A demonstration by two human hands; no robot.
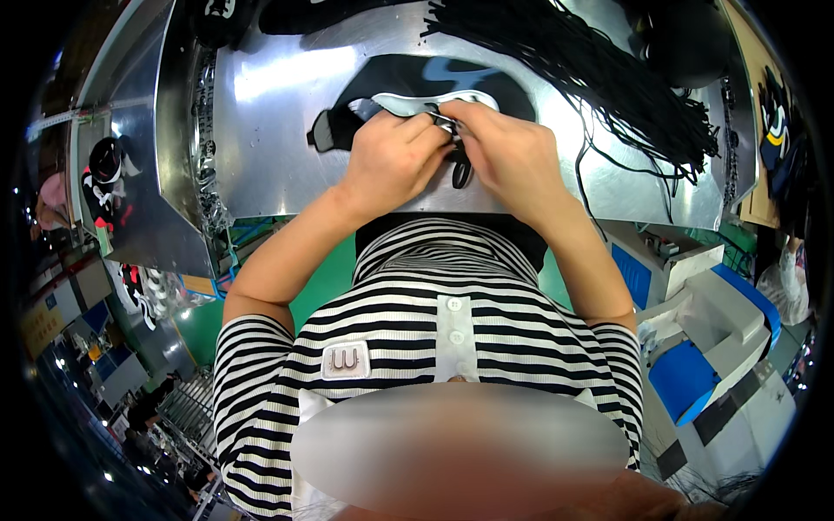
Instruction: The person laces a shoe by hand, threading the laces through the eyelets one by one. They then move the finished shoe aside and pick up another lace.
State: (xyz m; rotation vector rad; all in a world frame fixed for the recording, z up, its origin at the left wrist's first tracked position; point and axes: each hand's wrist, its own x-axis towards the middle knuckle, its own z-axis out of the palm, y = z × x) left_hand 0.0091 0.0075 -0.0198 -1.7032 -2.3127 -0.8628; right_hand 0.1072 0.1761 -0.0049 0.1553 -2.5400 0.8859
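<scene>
Metal table (269, 169) with a reflective surface supports the work; green floor (326, 291) shows below its near edge. Reference landmark: black workpiece (395, 76), lying on the table, with a blue curved pattern on its far part and a white-edged opening on its near part. Left grip (391, 161): at the near side of the workpiece, fingertips pressed together, pinching its edge by the opening. Right grip (517, 156): beside the left grip, at the same opening, thumb and forefinger pinching a black cord (461, 172), which hangs in a loop on the near side of the workpiece. The exact contact between fingertips is partly hidden. Bundle of black laces (591, 65): right of the workpiece. Blue-and-white equipment (721, 339): beyond the table, to the near right of the workpiece.
</scene>
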